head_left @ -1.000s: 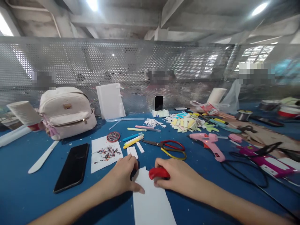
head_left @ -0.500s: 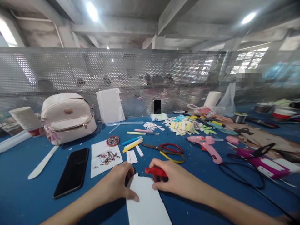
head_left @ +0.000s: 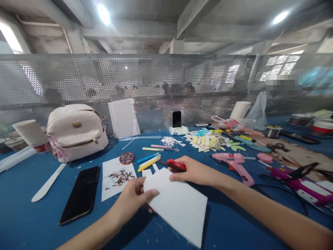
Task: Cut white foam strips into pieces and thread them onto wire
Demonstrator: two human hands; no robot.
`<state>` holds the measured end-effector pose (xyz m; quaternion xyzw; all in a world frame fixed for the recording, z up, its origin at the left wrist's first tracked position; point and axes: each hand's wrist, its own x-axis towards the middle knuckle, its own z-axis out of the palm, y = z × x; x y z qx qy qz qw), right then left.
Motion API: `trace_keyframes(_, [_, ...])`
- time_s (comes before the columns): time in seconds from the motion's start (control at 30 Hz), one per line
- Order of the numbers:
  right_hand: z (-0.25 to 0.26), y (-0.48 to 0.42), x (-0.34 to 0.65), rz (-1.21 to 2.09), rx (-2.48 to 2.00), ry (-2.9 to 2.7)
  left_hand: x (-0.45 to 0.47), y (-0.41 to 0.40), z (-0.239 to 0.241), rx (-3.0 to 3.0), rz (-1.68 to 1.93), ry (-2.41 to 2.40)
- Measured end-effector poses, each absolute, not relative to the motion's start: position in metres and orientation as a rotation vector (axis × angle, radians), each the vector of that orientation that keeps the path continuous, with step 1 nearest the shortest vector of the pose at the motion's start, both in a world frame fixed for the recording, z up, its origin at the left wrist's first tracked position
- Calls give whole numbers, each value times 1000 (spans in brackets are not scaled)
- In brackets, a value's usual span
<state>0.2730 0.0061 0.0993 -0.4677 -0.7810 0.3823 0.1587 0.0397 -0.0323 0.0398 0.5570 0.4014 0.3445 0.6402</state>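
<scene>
A white foam board [head_left: 182, 201] is raised and tilted over the blue table. My left hand [head_left: 137, 198] grips its left edge, thumb on top and fingers underneath. In my right hand [head_left: 188, 170] is a red utility knife [head_left: 177, 165], held at the board's far edge; its blade cannot be made out. My right thumb lies against the board. Just beyond are small white strips [head_left: 155, 167] and blue and yellow markers [head_left: 149, 162]. Scissors lie mostly hidden behind my right hand, with only a dark blade [head_left: 162, 163] showing.
Left are a black phone [head_left: 80, 194], a white plastic knife [head_left: 48, 184], a backpack [head_left: 78, 133] and a paper [head_left: 106, 180] with loose beads. Right are a pink glue gun [head_left: 235, 163] and a purple tool [head_left: 299, 184] with its cord. A perforated metal screen [head_left: 151, 76] stands behind.
The white board has turned and lifted, its near end swinging right. My right hand has moved forward with the red utility knife, now covering most of the scissors.
</scene>
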Motion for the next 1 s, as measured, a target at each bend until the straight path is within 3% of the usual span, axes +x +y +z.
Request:
trace_keyframes(0.17, [116, 25, 269, 1112, -1158, -2382, 36, -35, 37, 1228, 853, 914])
trace_keyframes(0.67, [86, 36, 276, 1257, -956, -2407, 33, -37, 21, 1050, 796, 869])
trace_keyframes(1.0, [111, 58, 308, 958, -1228, -2434, 28, -37, 22, 876, 980, 919])
